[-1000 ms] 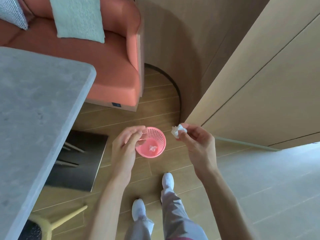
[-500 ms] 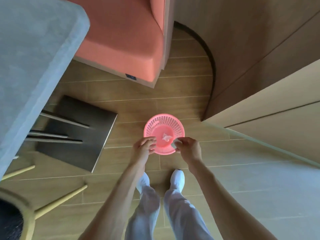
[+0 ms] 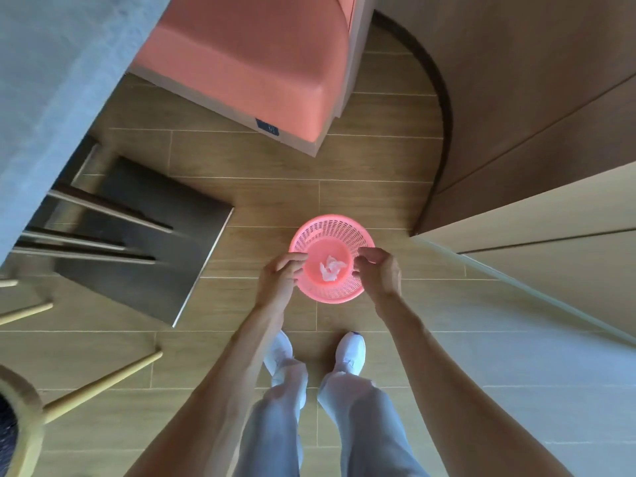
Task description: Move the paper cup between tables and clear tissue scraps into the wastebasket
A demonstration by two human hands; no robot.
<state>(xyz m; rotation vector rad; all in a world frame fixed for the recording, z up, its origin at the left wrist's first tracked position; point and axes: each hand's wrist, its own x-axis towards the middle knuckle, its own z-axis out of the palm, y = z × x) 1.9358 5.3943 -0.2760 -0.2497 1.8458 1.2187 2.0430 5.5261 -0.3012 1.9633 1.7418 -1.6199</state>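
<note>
Head view, looking straight down. Pink perforated plastic wastebasket (image 3: 332, 294) sits low over the wood-plank floor (image 3: 275, 197), just ahead of two white shoes (image 3: 351, 352); cannot tell whether it rests on the floor or is held a little above it. Crumpled white tissue scraps (image 3: 331, 268) lie on its bottom.

Left hand (image 3: 280, 277) at the near-left rim, fingers curled over the edge, grip on the rim. Right hand (image 3: 378, 271) at the right rim, fingers loosely curled above the edge; nothing visible in its grip, and whether it touches the rim cannot be told.

Outward: dark grey metal base plate (image 3: 144, 242) on the floor to the left, under the grey stone-look bench (image 3: 51, 80). Coral upholstered sofa (image 3: 247, 56) beyond. Curved brown wood panel wall (image 3: 516, 98) to the right. Pale wooden chair leg (image 3: 99, 387) at lower left. Paper cup not in view.

Step, as judged: tissue disposal looks done for this piece, scraps inside. Next move probably calls for releasing the rim cleanly so the light basket does not tip, then straightening up to check the bench for more scraps or the cup.
</note>
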